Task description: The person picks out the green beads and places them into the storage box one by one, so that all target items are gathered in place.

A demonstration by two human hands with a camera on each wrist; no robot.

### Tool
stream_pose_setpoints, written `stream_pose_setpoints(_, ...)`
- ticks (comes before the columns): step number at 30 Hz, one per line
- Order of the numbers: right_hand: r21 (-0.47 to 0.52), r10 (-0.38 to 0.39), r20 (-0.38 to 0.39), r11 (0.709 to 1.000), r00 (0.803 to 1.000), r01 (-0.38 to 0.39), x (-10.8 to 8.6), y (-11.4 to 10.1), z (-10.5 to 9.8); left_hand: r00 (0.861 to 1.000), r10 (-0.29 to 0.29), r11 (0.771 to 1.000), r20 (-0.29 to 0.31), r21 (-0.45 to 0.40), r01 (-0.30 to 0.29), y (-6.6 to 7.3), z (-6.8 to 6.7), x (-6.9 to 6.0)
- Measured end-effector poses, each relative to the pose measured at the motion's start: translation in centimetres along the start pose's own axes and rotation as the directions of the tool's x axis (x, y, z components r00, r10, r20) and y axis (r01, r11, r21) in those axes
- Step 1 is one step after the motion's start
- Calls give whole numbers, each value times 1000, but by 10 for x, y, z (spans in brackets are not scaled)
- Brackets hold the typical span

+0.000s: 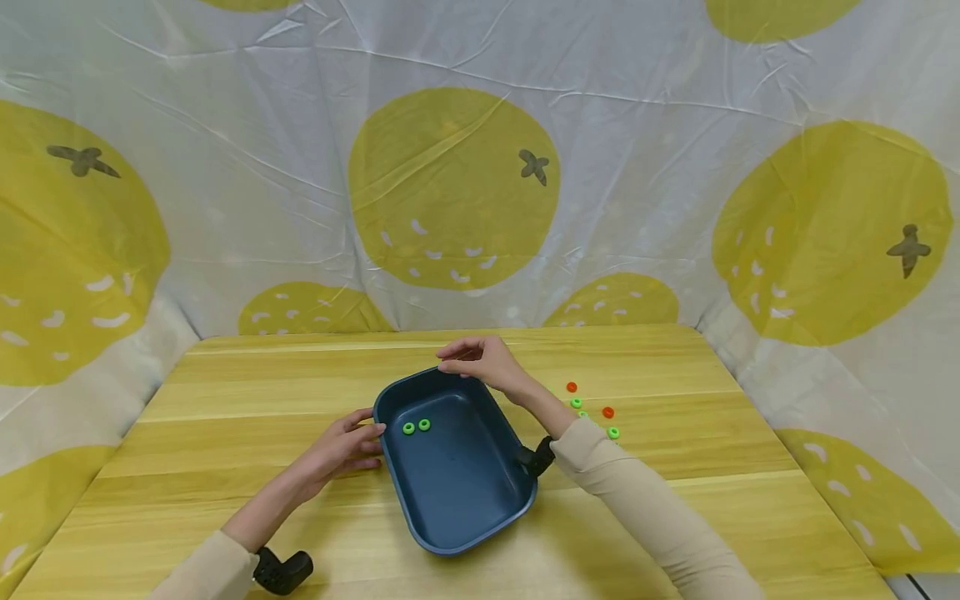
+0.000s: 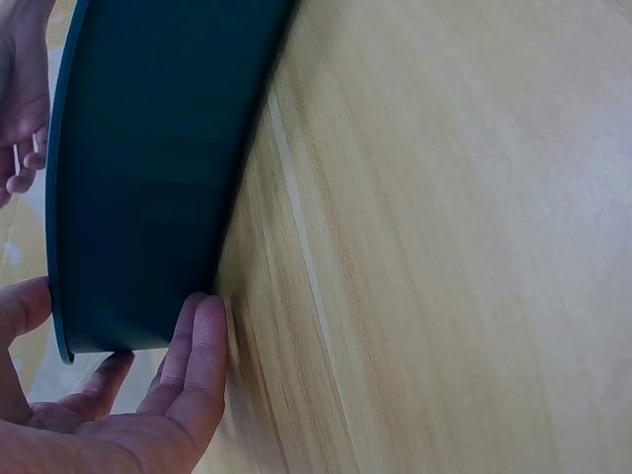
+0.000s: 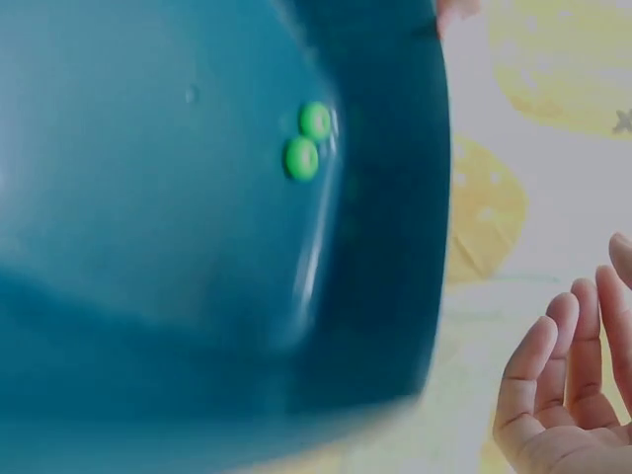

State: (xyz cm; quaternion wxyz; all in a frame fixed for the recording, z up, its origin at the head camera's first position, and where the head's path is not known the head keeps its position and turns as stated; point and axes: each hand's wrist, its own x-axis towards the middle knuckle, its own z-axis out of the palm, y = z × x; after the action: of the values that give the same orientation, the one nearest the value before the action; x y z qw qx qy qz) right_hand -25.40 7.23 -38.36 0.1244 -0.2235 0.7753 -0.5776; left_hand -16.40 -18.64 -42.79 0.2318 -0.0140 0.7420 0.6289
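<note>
A dark blue rectangular plastic bin (image 1: 461,467) is at the middle of the wooden table, turned at an angle. Two green rings (image 1: 417,427) lie inside it, near its far left corner. My left hand (image 1: 341,450) holds the bin's left side near that corner; in the left wrist view its thumb (image 2: 22,308) is at the rim and its fingers (image 2: 197,365) are low on the wall. Beyond the far right corner, my right hand (image 1: 487,362) hovers by the rim. The right wrist view shows its fingers (image 3: 553,365) loosely bent, apart from the bin and holding nothing.
Red rings (image 1: 608,412) and green rings (image 1: 613,433) are scattered on the table (image 1: 712,483) right of the bin, partly hidden by the right forearm. A cloth (image 1: 630,192) with yellow fruit prints hangs behind the table. Each wrist wears a black device (image 1: 282,572).
</note>
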Motion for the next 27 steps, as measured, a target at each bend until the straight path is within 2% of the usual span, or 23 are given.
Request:
stream_pose_setpoints(7,-50,-2,-60,999,998,-1,-10,9,-32,1000,-4,1000,-6,9,4,1,0,-1)
stream_pose_setpoints(14,-98,65,-105,992,992,-76,-31,30,-58,1000,-2,1000,-1,5,2,0,0,0)
stream_pose_setpoints(17,-148,65,-125,985,990,-84,-37,42,-67,1000,2,1000,-1,6,-2,0,0,0)
stream_pose_setpoints(20,-242,34,-139,968,990,-67,-40,57,-75,1000,2,1000,-3,7,-2,0,0,-1)
stream_pose_setpoints(24,-384,-11,-141,922,990,-45,-43,67,-81,1000,-1,1000,-7,10,2,0,0,-1)
stream_pose_setpoints(27,-447,-13,-139,893,990,-51,-45,72,-84,1000,-4,1000,-8,13,4,0,0,-1)
